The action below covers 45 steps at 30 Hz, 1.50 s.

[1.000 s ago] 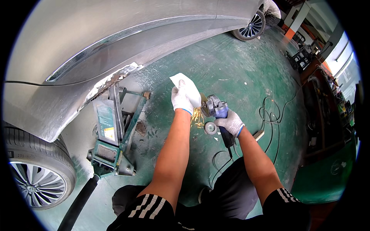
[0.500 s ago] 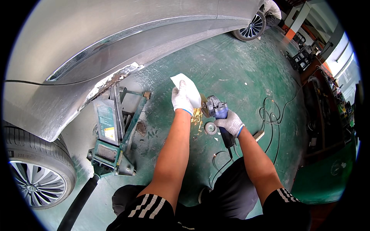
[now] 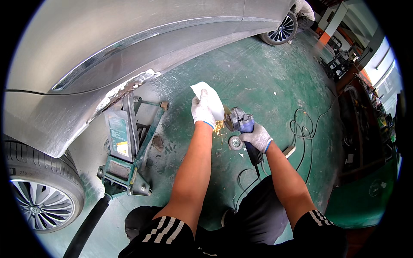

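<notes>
Clasping a white sheet (image 3: 216, 105) in the gloved left hand (image 3: 202, 110), a blue-and-black angle grinder (image 3: 246, 123) in the gloved right hand (image 3: 258, 137).

On the left, pinching the sheet with thumb along its face; extending above that grip to a pointed corner and out past its right side; looking thin, stiff and slightly curved. Between both grips, setting the grinder's disc (image 3: 228, 114) at the sheet's lower right edge, with orange sparks (image 3: 219, 126) just below. Just left of the right grip, on the green floor (image 3: 258, 77), a round grey wheel (image 3: 235, 142). On the right, wrapping fingers around the grinder's body, with metal head above and left of that grip, black rear below it.
</notes>
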Motion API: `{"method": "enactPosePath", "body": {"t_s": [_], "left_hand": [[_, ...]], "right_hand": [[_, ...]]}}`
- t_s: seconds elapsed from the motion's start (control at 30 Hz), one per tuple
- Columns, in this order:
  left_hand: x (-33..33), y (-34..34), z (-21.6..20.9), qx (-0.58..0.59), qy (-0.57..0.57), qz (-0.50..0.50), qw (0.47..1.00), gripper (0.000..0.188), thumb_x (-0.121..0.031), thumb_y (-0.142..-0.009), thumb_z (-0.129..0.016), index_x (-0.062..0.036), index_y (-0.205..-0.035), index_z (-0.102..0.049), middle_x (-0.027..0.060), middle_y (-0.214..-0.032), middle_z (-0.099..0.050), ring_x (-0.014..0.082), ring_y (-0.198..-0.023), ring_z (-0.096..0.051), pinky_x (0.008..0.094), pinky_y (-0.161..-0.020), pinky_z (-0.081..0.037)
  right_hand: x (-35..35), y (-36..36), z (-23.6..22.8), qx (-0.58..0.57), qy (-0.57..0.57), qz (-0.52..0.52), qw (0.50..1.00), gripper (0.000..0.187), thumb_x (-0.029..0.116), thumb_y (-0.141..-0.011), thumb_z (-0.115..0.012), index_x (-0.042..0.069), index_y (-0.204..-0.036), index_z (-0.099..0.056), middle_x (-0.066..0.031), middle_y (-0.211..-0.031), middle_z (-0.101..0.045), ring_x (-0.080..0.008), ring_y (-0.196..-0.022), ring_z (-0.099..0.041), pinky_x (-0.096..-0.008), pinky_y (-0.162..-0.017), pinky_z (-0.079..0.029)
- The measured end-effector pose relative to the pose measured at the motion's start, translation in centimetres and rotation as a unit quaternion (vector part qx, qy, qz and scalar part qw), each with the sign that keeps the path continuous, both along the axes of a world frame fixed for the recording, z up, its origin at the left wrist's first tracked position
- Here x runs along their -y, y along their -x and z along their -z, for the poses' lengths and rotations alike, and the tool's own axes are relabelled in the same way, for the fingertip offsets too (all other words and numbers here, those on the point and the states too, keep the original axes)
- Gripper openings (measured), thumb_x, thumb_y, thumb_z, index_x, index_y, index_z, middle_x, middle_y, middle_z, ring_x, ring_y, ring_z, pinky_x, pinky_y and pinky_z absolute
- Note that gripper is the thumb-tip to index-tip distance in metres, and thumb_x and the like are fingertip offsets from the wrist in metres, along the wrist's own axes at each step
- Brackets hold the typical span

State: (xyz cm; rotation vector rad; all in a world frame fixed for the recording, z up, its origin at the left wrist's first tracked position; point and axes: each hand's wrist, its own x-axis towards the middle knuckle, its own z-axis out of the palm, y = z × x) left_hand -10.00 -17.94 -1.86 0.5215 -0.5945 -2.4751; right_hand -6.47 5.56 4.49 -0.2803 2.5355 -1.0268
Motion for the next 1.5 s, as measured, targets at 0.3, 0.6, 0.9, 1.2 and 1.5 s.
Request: {"method": "enactPosePath", "body": {"t_s": [0.3, 0.6, 0.9, 1.2, 1.5], "left_hand": [[-0.7, -0.5, -0.4, 0.056, 0.010, 0.034, 0.998, 0.041, -0.036, -0.095, -0.083, -0.0066, -0.111, -0.060, 0.0053, -0.103, -0.070, 0.0179, -0.089, -0.067, 0.0387, -0.080, -0.055], [-0.5, -0.2, 0.2, 0.002, 0.011, 0.008, 1.000, 0.039, -0.035, -0.095, -0.083, -0.0071, -0.109, -0.061, 0.0049, -0.100, -0.070, 0.0174, -0.086, -0.067, 0.0385, -0.078, -0.056], [-0.6, -0.3, 0.0, -0.004, 0.012, 0.009, 1.000, 0.039, -0.032, -0.094, -0.085, -0.0065, -0.110, -0.061, 0.0055, -0.101, -0.070, 0.0176, -0.087, -0.067, 0.0385, -0.079, -0.056], [-0.5, -0.4, 0.0, 0.001, 0.010, 0.025, 1.000, 0.038, -0.032, -0.094, -0.084, -0.0063, -0.111, -0.062, 0.0053, -0.103, -0.071, 0.0176, -0.086, -0.068, 0.0384, -0.078, -0.056], [-0.1, -0.7, 0.1, -0.010, 0.006, 0.024, 1.000, 0.038, -0.031, -0.094, -0.084, -0.0054, -0.110, -0.062, 0.0057, -0.103, -0.071, 0.0177, -0.086, -0.068, 0.0378, -0.078, -0.056]], "right_hand": [[-0.8, 0.6, 1.1, -0.008, 0.009, 0.005, 1.000, 0.062, 0.038, -0.071, -0.085, -0.003, -0.115, -0.069, -0.0152, -0.102, -0.075, -0.0245, -0.092, -0.071, -0.0385, -0.090, -0.056], [0.0, -0.2, -0.4, 0.000, 0.007, 0.007, 1.000, 0.061, 0.036, -0.071, -0.085, -0.002, -0.115, -0.069, -0.0146, -0.103, -0.075, -0.0239, -0.092, -0.070, -0.0383, -0.090, -0.056], [-0.2, -0.2, -0.3, -0.004, -0.004, 0.006, 1.000, 0.062, 0.037, -0.070, -0.086, -0.002, -0.116, -0.069, -0.0152, -0.103, -0.075, -0.0248, -0.093, -0.071, -0.0381, -0.090, -0.056], [-0.1, -0.4, -0.4, -0.007, -0.002, 0.010, 1.000, 0.063, 0.038, -0.070, -0.086, -0.002, -0.116, -0.069, -0.0152, -0.103, -0.075, -0.0249, -0.092, -0.070, -0.0386, -0.090, -0.056], [0.2, -0.2, 0.0, 0.005, -0.004, 0.005, 1.000, 0.063, 0.037, -0.070, -0.085, -0.002, -0.116, -0.069, -0.0153, -0.104, -0.075, -0.0250, -0.093, -0.071, -0.0385, -0.090, -0.056]]}}
